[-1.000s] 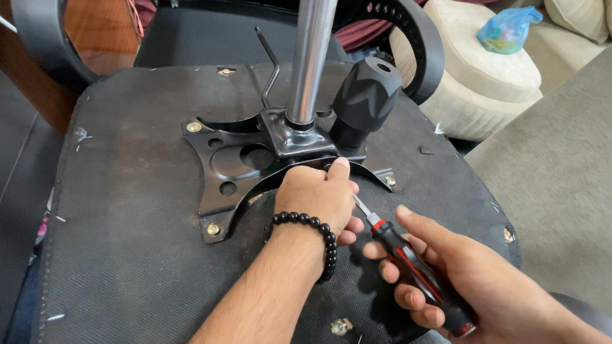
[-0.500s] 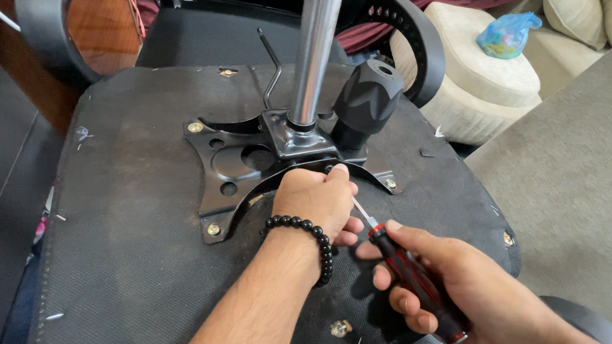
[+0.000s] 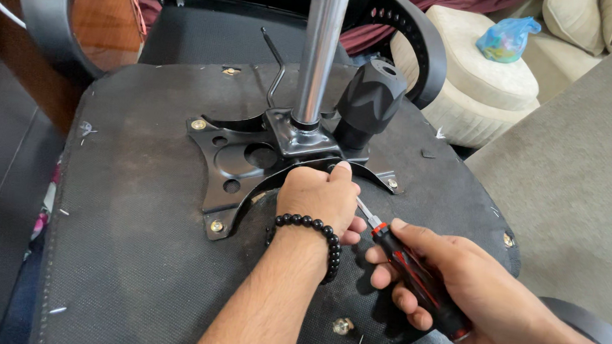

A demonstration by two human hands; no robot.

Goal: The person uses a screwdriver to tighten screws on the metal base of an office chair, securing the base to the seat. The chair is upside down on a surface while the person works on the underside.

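On chair underside | right hand (image 3: 485, 289) fingers grip red-black screwdriver (image 3: 412, 275) | left hand (image 3: 318, 197) fisted

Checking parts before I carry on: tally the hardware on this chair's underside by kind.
Brass bolts showing in the plate corners: 3
Mounting plate: 1
Chrome column: 1
Black knob: 1
Screwdriver: 1
Total: 7

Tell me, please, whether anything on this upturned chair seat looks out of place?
Yes: a loose brass-coloured bolt lies on the seat fabric, away from the mounting plate. Small pale bits of debris dot the fabric too.
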